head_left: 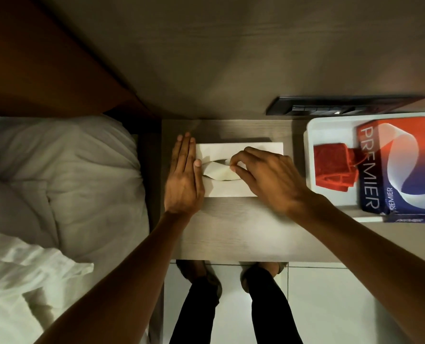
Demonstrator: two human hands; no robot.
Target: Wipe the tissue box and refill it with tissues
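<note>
We see the white tissue box (238, 187) lying flat in the middle of the bedside table (231, 229). Our left hand (184, 181) rests flat and open against its left end, while our right hand (268, 180) pinches the tissue (218, 173) sticking out of the slot. To the right, a white tray (330, 125) holds a red cloth (333, 167) and a tissue pack (402, 165).

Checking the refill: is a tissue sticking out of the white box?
Yes: a tissue pokes from the tissue box slot, pinched by the right hand.

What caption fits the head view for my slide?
Left hand steadies the white tissue box while right hand pinches a tissue at its slot.
</note>
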